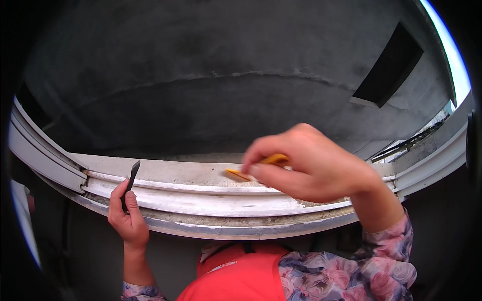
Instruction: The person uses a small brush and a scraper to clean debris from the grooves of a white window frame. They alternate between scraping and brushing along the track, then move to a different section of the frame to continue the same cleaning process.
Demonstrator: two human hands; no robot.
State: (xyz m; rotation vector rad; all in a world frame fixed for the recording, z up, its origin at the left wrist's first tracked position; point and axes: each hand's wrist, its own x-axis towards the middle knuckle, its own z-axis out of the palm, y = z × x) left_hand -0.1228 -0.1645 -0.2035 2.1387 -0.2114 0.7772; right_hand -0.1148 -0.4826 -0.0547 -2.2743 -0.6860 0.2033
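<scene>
My left hand (130,224) grips a slim, dark flat tool (133,175) upright, its slanted tip pointing up past the fingers. It is over the left end of a white window track (211,199). My right hand (308,169), slightly blurred, is closed around a yellow-handled tool (237,174), perhaps a small brush; its far end is smeared by motion. That end appears over the outer concrete sill (180,171), and contact with it cannot be told. Brownish dirt shows in the track's right part, below my right hand.
White window frame sides rise at the left (49,150) and right (433,169). Beyond the sill stands a grey wall (188,113) with a dark rectangular opening (391,67). A grey inner ledge (241,230) runs in front of my red apron (241,274).
</scene>
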